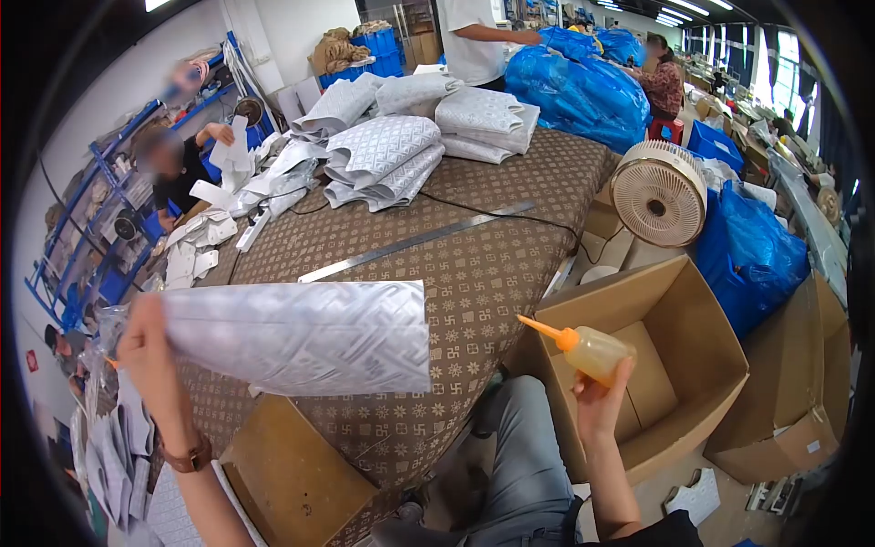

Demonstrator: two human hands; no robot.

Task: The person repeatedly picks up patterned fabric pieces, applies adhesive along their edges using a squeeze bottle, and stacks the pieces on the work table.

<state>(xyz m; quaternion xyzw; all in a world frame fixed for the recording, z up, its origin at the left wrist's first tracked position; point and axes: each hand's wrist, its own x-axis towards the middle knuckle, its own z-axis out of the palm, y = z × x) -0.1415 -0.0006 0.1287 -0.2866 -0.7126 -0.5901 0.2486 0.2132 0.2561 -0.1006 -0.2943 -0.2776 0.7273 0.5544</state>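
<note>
One white-and-grey patterned sheet of thin material [337, 337], end pinched in the left hand's [144, 342] grip above the brown cloth-covered bench [492, 273]; one translucent orange-nozzled squeeze bottle [600, 354], in the right hand's [602, 401] closed grip, nozzle apart, seemingly calling for careful aim.

Across the tabletop [483, 264], a ruler [415, 242]; behind it, stacked sheets [383, 155]; left of those, apparently, loose pieces [202, 239]. Before the ruler, a held sheet [301, 337] in the left hand [146, 342]. Right of the tabletop, a box [702, 356], a fan [658, 192] behind; by the box, a bottle [599, 354] in the right hand [603, 401].
</note>
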